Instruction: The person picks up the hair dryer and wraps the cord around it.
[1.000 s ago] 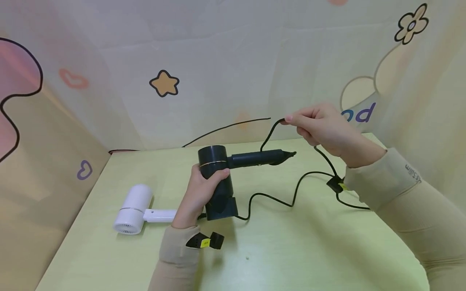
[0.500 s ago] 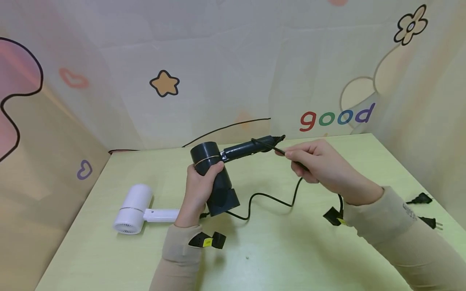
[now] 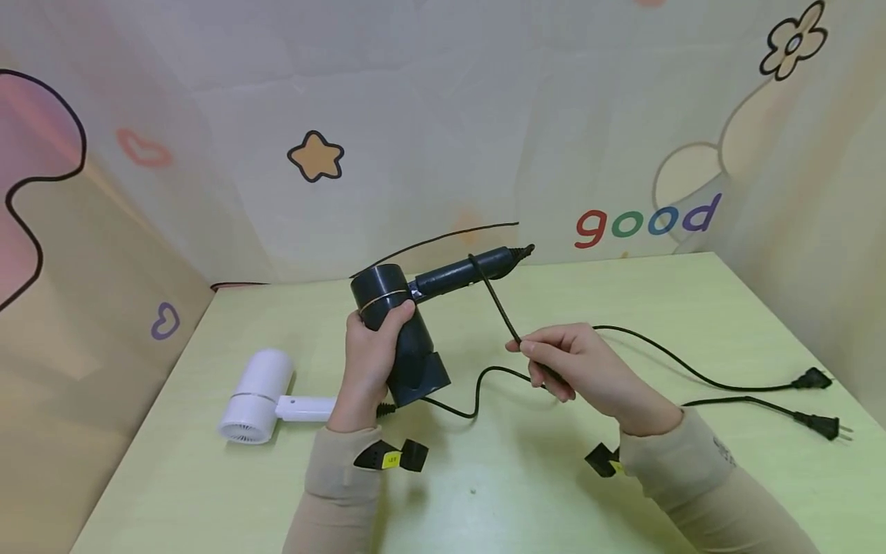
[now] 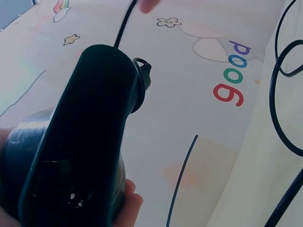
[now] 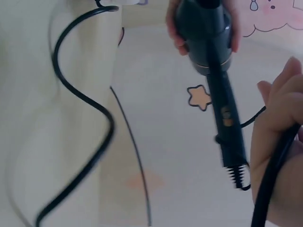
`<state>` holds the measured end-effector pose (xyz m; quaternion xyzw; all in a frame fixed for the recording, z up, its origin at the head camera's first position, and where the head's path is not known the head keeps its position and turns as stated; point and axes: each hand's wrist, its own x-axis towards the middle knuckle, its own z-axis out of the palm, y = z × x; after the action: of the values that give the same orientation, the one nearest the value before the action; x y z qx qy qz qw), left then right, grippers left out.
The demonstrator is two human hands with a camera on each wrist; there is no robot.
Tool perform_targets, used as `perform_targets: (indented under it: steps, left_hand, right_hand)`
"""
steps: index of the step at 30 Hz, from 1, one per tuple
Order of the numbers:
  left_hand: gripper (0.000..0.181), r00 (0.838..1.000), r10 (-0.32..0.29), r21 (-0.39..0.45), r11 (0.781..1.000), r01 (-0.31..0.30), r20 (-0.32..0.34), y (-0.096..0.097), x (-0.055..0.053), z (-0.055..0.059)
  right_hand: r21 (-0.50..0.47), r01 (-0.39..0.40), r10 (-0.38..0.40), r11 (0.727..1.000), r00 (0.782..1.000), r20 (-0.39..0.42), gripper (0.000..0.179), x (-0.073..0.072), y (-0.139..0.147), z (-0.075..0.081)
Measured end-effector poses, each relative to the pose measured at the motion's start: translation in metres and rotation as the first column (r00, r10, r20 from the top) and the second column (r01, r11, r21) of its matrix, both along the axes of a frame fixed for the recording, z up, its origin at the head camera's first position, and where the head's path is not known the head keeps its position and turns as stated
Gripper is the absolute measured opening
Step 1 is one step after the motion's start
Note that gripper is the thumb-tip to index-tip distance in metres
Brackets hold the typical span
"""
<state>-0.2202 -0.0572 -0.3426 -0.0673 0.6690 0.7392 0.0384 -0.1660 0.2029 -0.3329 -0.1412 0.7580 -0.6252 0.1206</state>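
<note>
Left hand [image 3: 370,350] has black hair dryer [image 3: 414,346] up off table [image 3: 498,492], fingers wrapped round its barrel, handle [image 3: 446,278] tilted up toward right. Right hand [image 3: 588,373] pinching black cord [image 3: 498,306] between thumb and fingers, cord running pretty straight up to where it crosses handle. White hair dryer [image 3: 258,388] lying on table's left side. Two-prong plug [image 3: 820,425] near right edge.

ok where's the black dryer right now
In the head view, the black dryer is near the middle, held in the left hand above the table, between the white dryer and the right hand.
</note>
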Motion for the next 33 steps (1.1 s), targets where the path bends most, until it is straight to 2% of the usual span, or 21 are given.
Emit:
perform_targets:
  steps: [9, 13, 19, 26, 33]
  left_hand:
    - [0.07, 1.0, -0.025, 0.032, 0.999, 0.024, 0.016, 0.001, 0.001, 0.002]
    - [0.068, 0.998, -0.05, 0.053, 0.997, 0.049, 0.022, -0.001, 0.004, 0.004]
    - [0.062, 0.995, -0.095, 0.097, 0.991, 0.095, 0.001, -0.008, 0.008, 0.011]
    - [0.058, 0.993, -0.115, 0.118, 0.986, 0.116, -0.012, -0.012, 0.009, 0.014]
    - [0.053, 0.987, -0.16, 0.149, 0.976, 0.159, -0.003, -0.01, 0.01, 0.015]
  right_hand:
    - [-0.054, 0.021, -0.014, 0.998, 0.991, 0.134, 0.026, -0.014, 0.007, -0.03]
    - [-0.054, 0.003, 0.005, 0.999, 0.988, 0.157, 0.026, -0.02, 0.008, -0.039]
    - [-0.012, 0.002, 0.0, 1.0, 0.986, 0.164, 0.039, -0.03, 0.012, -0.047]
    - [0.023, 0.113, -0.115, 0.993, 0.98, 0.161, 0.034, -0.039, 0.013, -0.048]
    - [0.087, 0.152, -0.16, 0.985, 0.981, 0.105, 0.039, -0.04, 0.013, -0.048]
